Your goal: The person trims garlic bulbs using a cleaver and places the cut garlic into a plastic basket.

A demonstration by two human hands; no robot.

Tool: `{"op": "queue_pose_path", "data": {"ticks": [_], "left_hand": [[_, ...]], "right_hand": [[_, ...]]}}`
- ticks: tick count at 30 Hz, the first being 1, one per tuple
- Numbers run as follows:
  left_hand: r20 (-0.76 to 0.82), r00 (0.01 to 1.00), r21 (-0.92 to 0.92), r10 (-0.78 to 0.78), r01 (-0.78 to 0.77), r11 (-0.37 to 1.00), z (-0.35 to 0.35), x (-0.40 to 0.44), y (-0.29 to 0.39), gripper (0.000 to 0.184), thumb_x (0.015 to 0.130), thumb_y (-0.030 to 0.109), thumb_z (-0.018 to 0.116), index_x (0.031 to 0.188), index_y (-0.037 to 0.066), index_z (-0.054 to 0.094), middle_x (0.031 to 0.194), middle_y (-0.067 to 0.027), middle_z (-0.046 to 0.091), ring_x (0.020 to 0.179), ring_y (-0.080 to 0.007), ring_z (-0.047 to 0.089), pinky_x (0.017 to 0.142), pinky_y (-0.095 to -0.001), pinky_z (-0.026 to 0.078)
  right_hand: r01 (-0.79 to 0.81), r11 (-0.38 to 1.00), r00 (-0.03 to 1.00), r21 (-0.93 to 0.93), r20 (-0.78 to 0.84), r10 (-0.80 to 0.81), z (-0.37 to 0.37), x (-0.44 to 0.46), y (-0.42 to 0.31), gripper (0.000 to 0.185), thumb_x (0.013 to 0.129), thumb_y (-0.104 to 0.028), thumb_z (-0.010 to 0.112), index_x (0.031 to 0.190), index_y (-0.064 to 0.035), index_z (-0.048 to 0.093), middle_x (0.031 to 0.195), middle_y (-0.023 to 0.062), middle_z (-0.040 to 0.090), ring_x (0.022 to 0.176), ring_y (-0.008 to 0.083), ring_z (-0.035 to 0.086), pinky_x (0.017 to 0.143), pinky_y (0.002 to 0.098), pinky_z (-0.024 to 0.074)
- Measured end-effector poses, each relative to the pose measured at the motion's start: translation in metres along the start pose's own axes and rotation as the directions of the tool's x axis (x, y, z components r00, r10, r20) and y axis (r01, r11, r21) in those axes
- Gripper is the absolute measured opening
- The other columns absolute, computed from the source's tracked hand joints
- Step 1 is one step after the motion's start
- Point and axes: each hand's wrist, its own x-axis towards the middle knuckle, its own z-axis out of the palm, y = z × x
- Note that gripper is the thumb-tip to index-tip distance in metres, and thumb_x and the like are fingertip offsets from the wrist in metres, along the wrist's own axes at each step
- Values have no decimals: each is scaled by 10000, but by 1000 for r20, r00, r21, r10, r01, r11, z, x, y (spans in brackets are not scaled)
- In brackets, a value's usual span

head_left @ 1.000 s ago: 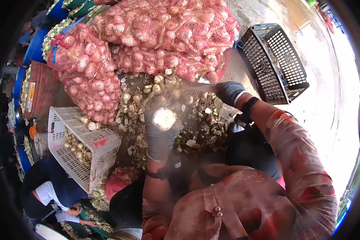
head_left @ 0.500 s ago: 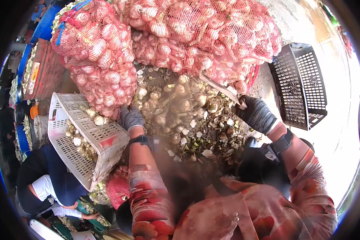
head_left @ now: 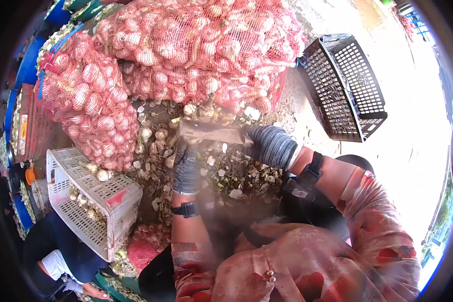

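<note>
Head view: my right hand (head_left: 273,146), in a grey glove, is curled tight round the handle end of what looks like a knife (head_left: 216,133); the handle itself is mostly hidden by my fingers; the blade lies roughly level across my front, pointing left, probably so its length reaches over to my other side; my left hand (head_left: 187,171), also gloved, is up at the blade's far end; fingertips blurred and partly covered, so can't tell how far open it is, whether it touches the blade or has hold of anything.

Knife is between my hands, above the ground; loose garlic bulbs (head_left: 161,135) lie just beside and beyond my left hand, presumably there for easy reach; trimmings (head_left: 256,183) are heaped nearer my body, under the work, likely where they drop.

One mesh sack (head_left: 88,100) at left, bigger stacked mesh sacks (head_left: 201,40) ahead; likely ringed round me to keep stock close; white crate (head_left: 128,219) at my left seems to lie on its side, bulbs inside and a couple resting on its upper wall; black crate (head_left: 332,95) is at right, well apart from my hands, contents unclear; another person (head_left: 60,241) bends over at lower left.
</note>
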Motion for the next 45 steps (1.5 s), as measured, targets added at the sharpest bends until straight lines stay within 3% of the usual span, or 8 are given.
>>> {"op": "queue_pose_path", "data": {"ticks": [3,5,9,30,34,37,40,45], "left_hand": [[455,736,808,502,-578,114,-7,-14,-2,265,887,138,603,1118,9,599,1125,-126,603,1034,-263,578,994,-378,406],[204,970,100,135,-158,982,40,-41,56,500,939,308,571,1328,23,441,1263,-59,524,1112,-146,505,959,-297,414],[372,870,573,324,-489,657,23,-55,40,402,962,220,523,1301,18,447,1222,-87,562,1068,-169,554,928,-309,456],[85,963,257,256,-270,928,76,-112,90,614,775,72,734,1264,68,363,1075,-62,516,970,-154,522,856,-285,475],[61,945,182,321,-326,927,77,-95,99,549,753,127,774,1190,80,445,1060,-45,509,956,-154,511,867,-309,453],[198,818,655,540,-520,548,79,-85,76,641,767,188,777,1283,77,414,1162,-88,521,1030,-180,529,909,-316,446],[162,940,-31,299,-298,954,85,-95,84,706,780,251,765,1338,72,372,1223,-129,506,1096,-193,519,934,-328,447],[288,950,-578,-120,272,770,63,-86,72,507,901,238,616,1338,103,399,1235,-85,516,1091,-213,540,870,-472,512]], "right_hand": [[72,994,997,-79,-6,-72,-8,-18,-1,273,779,-186,639,1031,-99,578,812,173,654,810,368,650,694,461,506],[158,976,987,-152,44,-153,-11,-28,-1,280,752,-168,653,1017,-106,586,808,168,653,810,363,653,683,462,504],[280,925,956,-258,-18,-294,-12,-51,-4,300,721,-186,692,997,-117,594,814,133,656,788,337,659,648,451,505],[34,983,988,-182,153,-6,-4,-23,67,254,858,-257,507,855,-40,639,736,204,639,681,352,625,654,434,491],[151,774,985,615,-156,-68,30,-24,28,506,864,-526,608,957,-30,632,695,46,638,580,205,598,599,379,498],[-312,726,916,612,396,60,-17,-49,-40,493,858,-512,623,1033,-52,625,785,57,645,664,225,594,663,365,497],[339,728,940,596,-200,-275,6,-38,-38,461,813,-466,685,1021,-60,619,785,102,637,694,271,588,681,369,491],[312,788,942,531,-67,-328,5,-35,-30,432,755,-382,741,999,-51,610,848,170,636,789,327,615,729,398,482]]}}
